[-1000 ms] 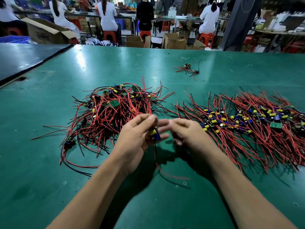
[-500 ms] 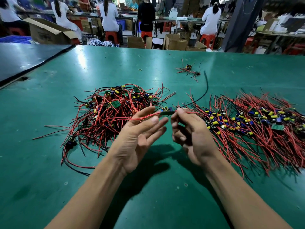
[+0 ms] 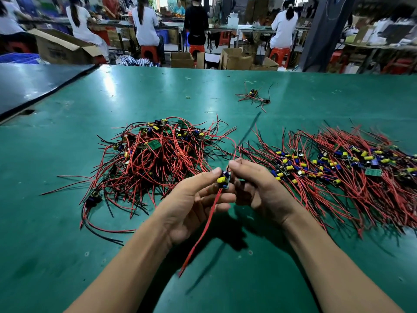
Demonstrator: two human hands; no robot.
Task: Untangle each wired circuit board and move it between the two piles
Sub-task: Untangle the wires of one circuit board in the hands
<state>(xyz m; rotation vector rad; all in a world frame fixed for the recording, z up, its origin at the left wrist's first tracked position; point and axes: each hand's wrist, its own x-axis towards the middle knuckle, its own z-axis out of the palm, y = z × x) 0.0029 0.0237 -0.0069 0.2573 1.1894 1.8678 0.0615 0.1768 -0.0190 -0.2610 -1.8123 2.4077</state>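
Looking down, I see the green table filling most of the frame. The right pile spreads across centre right, its red and black wires lying roughly side by side. The left pile is a tangled heap at centre left.

Both hands meet between the piles, just below frame centre. The left hand has its thumb against the board, with the fingers curled underneath. The right hand pinches the board's upper end between thumb and forefinger. So the board is held above the table, in the gap between the piles and touching neither.

A red wire hangs from it toward lower centre. A few stray boards lie at upper centre, well apart from the piles. A small band lies to their left.
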